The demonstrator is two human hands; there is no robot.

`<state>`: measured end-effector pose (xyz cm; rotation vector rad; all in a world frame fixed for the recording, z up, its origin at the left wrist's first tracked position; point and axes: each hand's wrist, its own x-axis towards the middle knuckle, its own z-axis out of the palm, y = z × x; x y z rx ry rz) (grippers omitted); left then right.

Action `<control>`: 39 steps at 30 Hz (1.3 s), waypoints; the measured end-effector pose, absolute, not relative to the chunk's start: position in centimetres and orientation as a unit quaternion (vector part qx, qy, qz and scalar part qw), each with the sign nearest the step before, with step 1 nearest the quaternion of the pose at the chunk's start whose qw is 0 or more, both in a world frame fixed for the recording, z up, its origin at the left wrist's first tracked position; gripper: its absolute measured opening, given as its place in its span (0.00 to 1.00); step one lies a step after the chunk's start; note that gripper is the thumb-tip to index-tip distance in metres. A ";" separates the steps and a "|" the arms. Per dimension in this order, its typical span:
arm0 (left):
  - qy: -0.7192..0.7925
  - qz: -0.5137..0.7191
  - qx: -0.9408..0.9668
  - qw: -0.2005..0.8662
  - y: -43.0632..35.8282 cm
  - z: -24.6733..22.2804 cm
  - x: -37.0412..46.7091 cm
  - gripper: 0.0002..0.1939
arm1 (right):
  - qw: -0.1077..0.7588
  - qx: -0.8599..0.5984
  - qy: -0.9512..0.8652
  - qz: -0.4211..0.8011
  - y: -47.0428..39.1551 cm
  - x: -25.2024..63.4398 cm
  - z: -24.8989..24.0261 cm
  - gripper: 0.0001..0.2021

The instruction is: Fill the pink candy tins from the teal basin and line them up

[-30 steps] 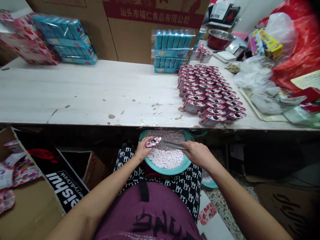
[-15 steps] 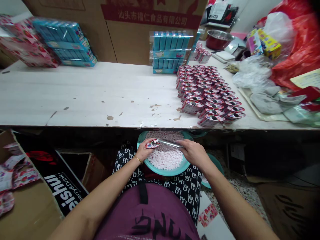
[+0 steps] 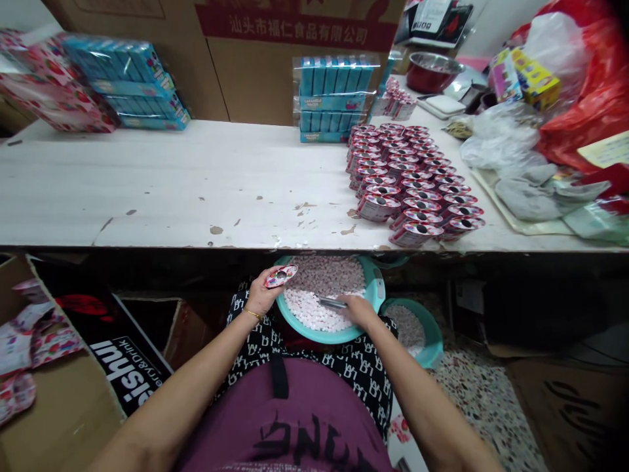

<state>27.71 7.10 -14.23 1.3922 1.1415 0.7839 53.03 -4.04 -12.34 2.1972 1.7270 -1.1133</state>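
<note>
Metal scoop [image 3: 333,303] gripped by right hand [image 3: 358,311], carton [image 3: 275,279] by left hand [image 3: 261,292]: hasty tilting could spill pellets [image 3: 314,314] over basin's [image 3: 334,337] left rim

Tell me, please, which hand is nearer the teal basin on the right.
Right: the right hand is just left of that teal basin; the left hand is farther, by the left rim of the larger basin.

So the right hand [image 3: 358,311] is lower now, with its metal scoop [image 3: 333,303] down at the white pellets [image 3: 305,311] instead of up at the little carton's [image 3: 281,276] opening like half a second ago. Left hand [image 3: 263,292] sits further left with the carton, clear of the scoop. Right forearm [image 3: 417,393] is further inward too, so way more of the second teal tub [image 3: 434,335] shows.
</note>
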 end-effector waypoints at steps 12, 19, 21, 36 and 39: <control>0.421 0.314 0.673 0.521 5.5 -12.5 31.0 0.22 | -0.081 0.689 0.621 -0.365 -2.7 54.4 -2.4 0.18; 0.411 0.337 0.658 0.535 6.0 -8.9 30.8 0.19 | -0.078 0.719 0.594 -0.352 -5.2 56.0 -5.1 0.20; 0.388 0.344 0.650 0.556 7.2 -7.1 32.1 0.20 | -0.107 0.725 0.588 -0.343 -5.9 55.8 -7.2 0.22; 0.359 0.388 0.750 0.398 15.4 -6.1 44.4 0.33 | -0.094 0.731 0.626 -0.255 -6.4 54.5 -10.0 0.18; 0.439 0.488 0.693 0.300 15.7 -6.1 31.0 0.25 | 0.072 0.698 0.677 -0.220 -6.4 55.5 -12.7 0.19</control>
